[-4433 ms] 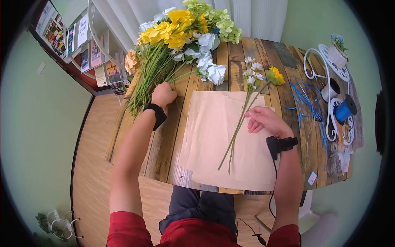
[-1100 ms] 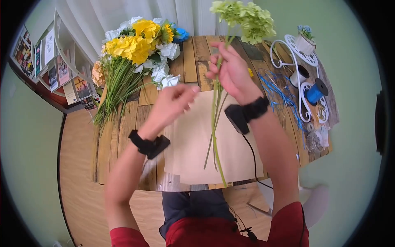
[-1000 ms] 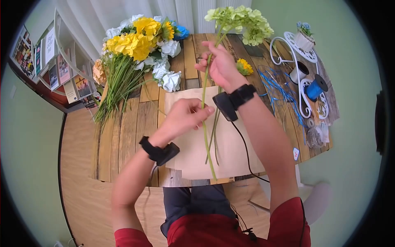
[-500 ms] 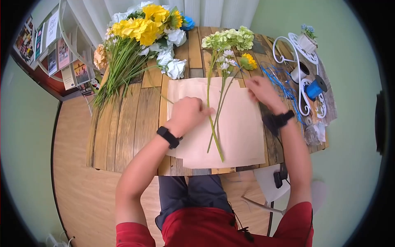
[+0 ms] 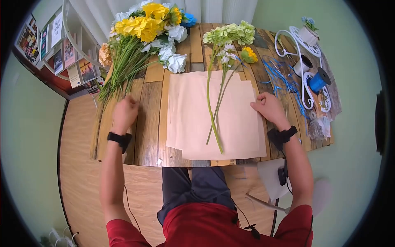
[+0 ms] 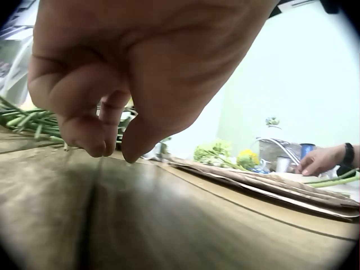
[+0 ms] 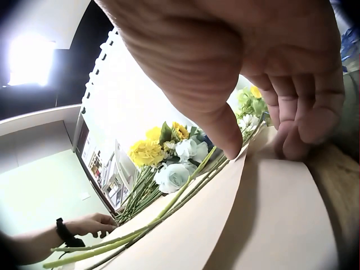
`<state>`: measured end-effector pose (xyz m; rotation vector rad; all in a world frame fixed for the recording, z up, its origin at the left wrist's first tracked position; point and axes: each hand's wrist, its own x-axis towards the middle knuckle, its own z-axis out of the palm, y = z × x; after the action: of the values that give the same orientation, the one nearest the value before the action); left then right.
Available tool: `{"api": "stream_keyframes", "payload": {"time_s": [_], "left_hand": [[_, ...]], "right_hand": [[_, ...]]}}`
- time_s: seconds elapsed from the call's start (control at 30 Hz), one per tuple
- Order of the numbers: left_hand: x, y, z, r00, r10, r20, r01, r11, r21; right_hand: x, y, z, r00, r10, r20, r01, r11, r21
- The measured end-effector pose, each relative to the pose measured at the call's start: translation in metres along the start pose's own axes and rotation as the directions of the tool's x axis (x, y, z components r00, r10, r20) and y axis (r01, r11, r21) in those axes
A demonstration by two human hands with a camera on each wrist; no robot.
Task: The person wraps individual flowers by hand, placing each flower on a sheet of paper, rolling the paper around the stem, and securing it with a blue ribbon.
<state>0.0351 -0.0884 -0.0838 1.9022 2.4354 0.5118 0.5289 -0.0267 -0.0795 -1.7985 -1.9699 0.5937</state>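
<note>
Stems lie crossed on a stack of beige wrapping paper [image 5: 193,131]: a green hydrangea [image 5: 230,33], white daisy-like flowers [image 5: 225,55] and a sunflower [image 5: 249,54]. My right hand [image 5: 271,108] rests at the paper's right edge. In the right wrist view its thumb is at a sheet's edge, with a gap to the fingers. My left hand [image 5: 125,114] is low over the bare wood, fingers loosely bent and holding nothing. Just beyond it are the stem ends of a large flower pile [image 5: 123,66], with yellow hydrangeas [image 5: 140,28] and white roses [image 5: 177,62].
Blue ribbon strands [image 5: 279,78] lie right of the paper. Beyond them stand a white scrolled metal rack [image 5: 306,88], a blue ribbon spool [image 5: 319,80] and a small potted plant [image 5: 308,33]. A bookshelf [image 5: 68,49] stands left of the wooden table [image 5: 148,123].
The green hydrangea, held up earlier in my right hand, now lies across the other stems. My left hand has moved left off the paper; my right hand has come down to its right edge.
</note>
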Motion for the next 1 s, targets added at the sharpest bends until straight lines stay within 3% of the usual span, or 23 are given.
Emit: {"api": "stream_keyframes", "payload": {"time_s": [0.03,0.1,0.2,0.3,0.43,0.5,0.63,0.73,0.8,0.93,1.0], "left_hand": [[0.002,-0.019,0.0,0.999,-0.049,-0.003,0.049,0.999,-0.021],[-0.001,-0.031,-0.004,0.995,-0.096,-0.006,0.096,0.994,-0.044],[-0.005,-0.028,-0.014,0.992,-0.124,0.019,0.125,0.991,-0.055],[-0.013,0.006,-0.022,0.998,-0.043,0.051,0.045,0.999,-0.031],[-0.02,0.053,-0.018,0.996,0.083,0.014,-0.081,0.991,-0.107],[-0.024,0.076,-0.013,0.993,0.12,0.017,-0.116,0.981,-0.159],[-0.03,0.117,-0.003,0.983,0.172,0.059,-0.154,0.96,-0.233],[-0.025,0.129,0.005,0.971,0.175,0.162,-0.135,0.963,-0.232],[-0.019,0.13,0.011,0.938,0.179,0.296,-0.085,0.948,-0.307],[-0.008,0.125,0.016,0.963,0.136,0.231,-0.022,0.899,-0.437],[-0.004,0.129,0.009,0.955,0.083,0.284,-0.004,0.963,-0.27]], "right_hand": [[-0.001,0.001,0.0,1.0,0.006,-0.003,-0.006,1.0,0.002],[-0.001,-0.001,0.001,0.987,0.101,0.124,-0.136,0.939,0.316],[-0.003,-0.005,-0.002,0.967,0.149,0.209,-0.231,0.859,0.456],[-0.003,-0.003,0.001,0.97,0.144,0.198,-0.225,0.846,0.484],[-0.007,-0.007,0.003,0.985,0.104,0.136,-0.153,0.887,0.436],[-0.007,-0.004,0.008,0.995,-0.075,-0.072,0.082,0.992,0.092],[-0.009,-0.008,0.01,0.982,-0.132,-0.137,0.141,0.989,0.056],[-0.009,-0.018,0.005,0.997,-0.071,-0.006,0.071,0.982,0.175],[-0.012,-0.032,-0.006,0.958,0.105,0.266,-0.212,0.886,0.412],[-0.002,-0.036,-0.01,0.932,0.074,0.355,-0.235,0.87,0.433],[0.006,-0.038,-0.009,0.915,-0.023,0.403,-0.21,0.825,0.525]]}}
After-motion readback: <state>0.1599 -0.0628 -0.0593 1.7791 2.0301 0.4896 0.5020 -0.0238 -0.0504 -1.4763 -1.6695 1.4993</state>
